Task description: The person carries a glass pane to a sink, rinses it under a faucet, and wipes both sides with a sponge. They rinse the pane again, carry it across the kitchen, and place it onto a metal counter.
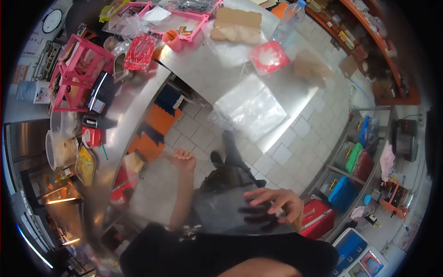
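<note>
A clear plastic bag (214, 210) hangs in front of my dark top, its sheet see-through and shiny. My left hand (184, 160) is closed, with the bag's upper left part at its fingers. Lower right, my right hand (279, 205) has its fingers spread over the bag's right side, and dark shadows of the fingers fall on the plastic. Ahead on the metal table (210, 87) lies a stack of clear plastic bags (251, 106). Beyond it is a red-and-white packet (269, 57).
A water bottle (289, 21), a cardboard piece (236, 25) and pink baskets (187, 21) occupy the table's far end. On the left counter stand a pink rack (76, 74) and a red tape dispenser (92, 136). Shelves with a blue bin (344, 191) and a red case (317, 218) line the right.
</note>
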A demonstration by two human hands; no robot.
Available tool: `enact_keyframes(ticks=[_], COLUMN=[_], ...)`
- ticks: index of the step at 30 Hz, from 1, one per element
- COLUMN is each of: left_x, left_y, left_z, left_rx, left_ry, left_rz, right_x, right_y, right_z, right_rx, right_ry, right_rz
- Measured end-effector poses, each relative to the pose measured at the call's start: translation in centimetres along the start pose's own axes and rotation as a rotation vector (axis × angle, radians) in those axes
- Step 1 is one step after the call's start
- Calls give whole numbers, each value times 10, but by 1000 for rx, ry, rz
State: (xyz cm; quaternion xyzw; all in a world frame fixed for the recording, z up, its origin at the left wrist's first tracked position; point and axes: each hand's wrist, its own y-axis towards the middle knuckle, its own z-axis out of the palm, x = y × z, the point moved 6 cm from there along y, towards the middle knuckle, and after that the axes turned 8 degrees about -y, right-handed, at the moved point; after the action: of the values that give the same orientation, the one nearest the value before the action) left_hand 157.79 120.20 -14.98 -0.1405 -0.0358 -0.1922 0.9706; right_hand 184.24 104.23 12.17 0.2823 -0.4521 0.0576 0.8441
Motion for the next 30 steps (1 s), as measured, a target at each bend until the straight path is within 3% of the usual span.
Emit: enact_keyframes(ticks=[2,4,5,6,8,10,12,20,26,30], left_x=[0,18,33,39,43,49,67,137,162,171], left_y=[-3,-2,-4,-7,6,25,47,113,119,123], left_z=[-30,-25,-4,3,3,10,24,-7,-35,-44], left_rx=[-50,-87,-345,-597,-629,-656,-671,-769,-958,-1051], left_ry=[4,-2,148,294,389,478,637,556,436,401], left_rz=[-49,-110,0,112,131,181,247,296,318,442], right_x=[5,17,21,11,13,0,-11,-56,-66,-73], right_y=[-21,-41,-50,-85,-81,-101,-112,-157,-146,-133], right_z=[5,11,9,-7,-40,-97,-156,-356,-420,-455], right_rx=[-104,-527,-752,-942,-1181,-1491,-1610,-1710,-1663,-1579], right_ry=[-152,-126,-342,-489,-520,-431,-397,-209,-198,-194], right_rz=[-179,-174,-230,-118,-247,-256,-194,106,293,348])
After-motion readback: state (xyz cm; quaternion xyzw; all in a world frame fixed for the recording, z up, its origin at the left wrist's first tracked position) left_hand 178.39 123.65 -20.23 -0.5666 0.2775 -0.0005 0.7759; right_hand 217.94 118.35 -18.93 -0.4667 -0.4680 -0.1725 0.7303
